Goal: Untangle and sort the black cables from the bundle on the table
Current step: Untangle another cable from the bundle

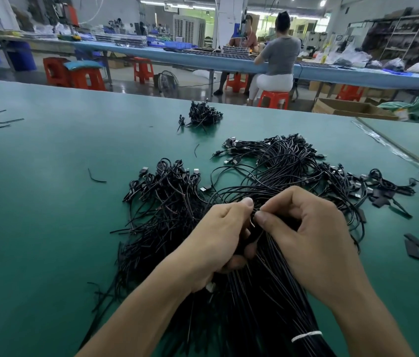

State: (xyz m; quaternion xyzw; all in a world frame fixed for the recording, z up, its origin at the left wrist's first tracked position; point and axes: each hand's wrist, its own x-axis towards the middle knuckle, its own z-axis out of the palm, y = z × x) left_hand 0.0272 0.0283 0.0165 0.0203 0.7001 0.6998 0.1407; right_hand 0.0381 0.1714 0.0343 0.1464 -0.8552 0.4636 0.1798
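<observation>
Nearest I see one cable bundle (254,305), one white band (306,336); my left hand (218,240) and right hand (314,243) both pinch its strands.

A long blue workbench (151,50) crosses the hall, with 2 people (280,52) seated at it on red plastic stools (272,99). A floor fan (168,79) stands on the glossy grey floor (126,82) nearby. Metal shelving (404,34) fills the right wall, a white pillar (225,21) rises behind, and ceiling lights (323,3) glow overhead.
</observation>
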